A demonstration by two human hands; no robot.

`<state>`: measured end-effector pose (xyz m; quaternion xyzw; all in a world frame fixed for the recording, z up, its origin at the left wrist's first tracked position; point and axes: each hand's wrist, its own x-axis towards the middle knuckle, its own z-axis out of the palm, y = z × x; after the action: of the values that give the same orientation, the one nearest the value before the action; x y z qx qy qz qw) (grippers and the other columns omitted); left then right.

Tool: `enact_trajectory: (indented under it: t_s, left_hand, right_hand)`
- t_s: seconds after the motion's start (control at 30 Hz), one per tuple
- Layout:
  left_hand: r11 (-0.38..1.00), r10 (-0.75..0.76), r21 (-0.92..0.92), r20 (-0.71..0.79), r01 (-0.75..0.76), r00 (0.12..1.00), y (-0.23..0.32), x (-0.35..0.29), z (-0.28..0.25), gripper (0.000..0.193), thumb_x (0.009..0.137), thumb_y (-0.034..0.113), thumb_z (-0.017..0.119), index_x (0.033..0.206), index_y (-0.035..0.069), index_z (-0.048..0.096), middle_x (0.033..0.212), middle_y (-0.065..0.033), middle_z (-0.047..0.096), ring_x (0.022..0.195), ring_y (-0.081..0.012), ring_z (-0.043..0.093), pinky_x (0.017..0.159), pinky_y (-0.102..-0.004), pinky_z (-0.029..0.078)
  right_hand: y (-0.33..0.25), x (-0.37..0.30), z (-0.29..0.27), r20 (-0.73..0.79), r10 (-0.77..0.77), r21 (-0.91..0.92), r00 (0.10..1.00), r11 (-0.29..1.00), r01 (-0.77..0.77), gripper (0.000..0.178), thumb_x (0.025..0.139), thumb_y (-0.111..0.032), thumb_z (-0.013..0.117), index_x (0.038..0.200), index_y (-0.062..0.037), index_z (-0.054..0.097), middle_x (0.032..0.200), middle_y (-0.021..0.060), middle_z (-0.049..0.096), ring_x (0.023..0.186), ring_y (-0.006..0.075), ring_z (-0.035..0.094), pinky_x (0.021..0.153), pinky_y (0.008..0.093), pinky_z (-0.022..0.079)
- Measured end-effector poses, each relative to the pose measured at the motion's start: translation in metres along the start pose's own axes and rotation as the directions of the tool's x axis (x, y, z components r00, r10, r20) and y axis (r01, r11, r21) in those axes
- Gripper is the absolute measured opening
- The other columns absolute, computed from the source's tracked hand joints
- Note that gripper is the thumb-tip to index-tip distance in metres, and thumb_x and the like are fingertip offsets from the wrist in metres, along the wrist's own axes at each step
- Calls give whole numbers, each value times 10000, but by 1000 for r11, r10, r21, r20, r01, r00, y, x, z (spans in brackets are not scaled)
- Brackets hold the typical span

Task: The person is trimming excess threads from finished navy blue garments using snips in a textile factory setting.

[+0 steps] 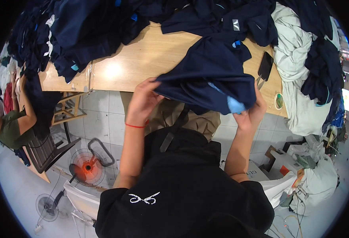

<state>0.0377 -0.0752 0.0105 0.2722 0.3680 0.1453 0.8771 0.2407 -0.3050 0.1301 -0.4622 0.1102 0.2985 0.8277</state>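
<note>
Head view: left hand (142,101) gripping the near-left edge of a navy garment (212,77), fingertips tucked under the cloth and hidden. Right hand (250,113) pinching the garment's near-right corner beside a light-blue patch (235,105), fingers partly covered by fabric. Hands well apart, each clamped on the garment, held over the near edge of a wooden table (142,63). Far end of the garment merging into a dark clothes pile (103,23) across the far side, boundary hard to make out. Right of it, a black phone (265,65) lying on the table, near a tape roll (279,101) at the edge. White cloth (297,71) heaped at right, partly under more navy pieces. Far left, another person (11,123), cut off by the rim. Red fan (88,167) on the floor, near left.
</note>
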Motion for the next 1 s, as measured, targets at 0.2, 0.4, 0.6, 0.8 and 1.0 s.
enact_trajectory:
  t_s: [0.2,0.4,0.6,0.8,1.0]
  left_hand:
    - [843,65,-526,307,112,949,67,-25,-16,306,1064,222,561,1161,-19,722,1137,-175,791,1037,-311,774,986,-455,618]
    - [852,284,-515,308,-91,908,67,-28,-20,242,999,230,575,881,34,654,850,-126,692,806,-264,684,839,-426,577]
    - [887,352,-399,261,-232,899,57,-33,-18,309,957,215,562,705,123,410,678,-64,497,655,-183,520,687,-384,484]
    - [864,380,-419,178,-280,907,45,-38,-31,190,909,160,608,798,9,577,727,-82,573,669,-201,583,680,-355,538]
    - [724,421,-689,412,-26,808,47,-36,-7,931,1024,738,429,1480,-67,534,1454,-242,628,1385,-344,575,1211,-499,385]
  right_hand:
    - [-7,29,-62,192,294,49,936,950,-308,245,1048,-195,608,1205,-27,693,985,50,760,509,103,541,360,221,293]
    - [-7,15,-39,-76,149,-105,986,982,-156,254,1013,-194,675,1189,-14,708,995,73,765,595,113,650,369,237,348]
    - [-9,14,-42,-55,110,-110,992,987,-115,230,1014,-183,677,1170,-18,715,969,69,767,583,127,646,391,246,383]
    - [-5,19,-50,-51,118,-55,992,991,-121,190,1027,-174,648,1122,-25,717,927,56,756,526,130,601,387,257,373]
    - [-4,35,-50,348,371,99,861,898,-428,141,1078,-160,573,1103,-42,644,884,42,704,462,113,356,424,231,296]
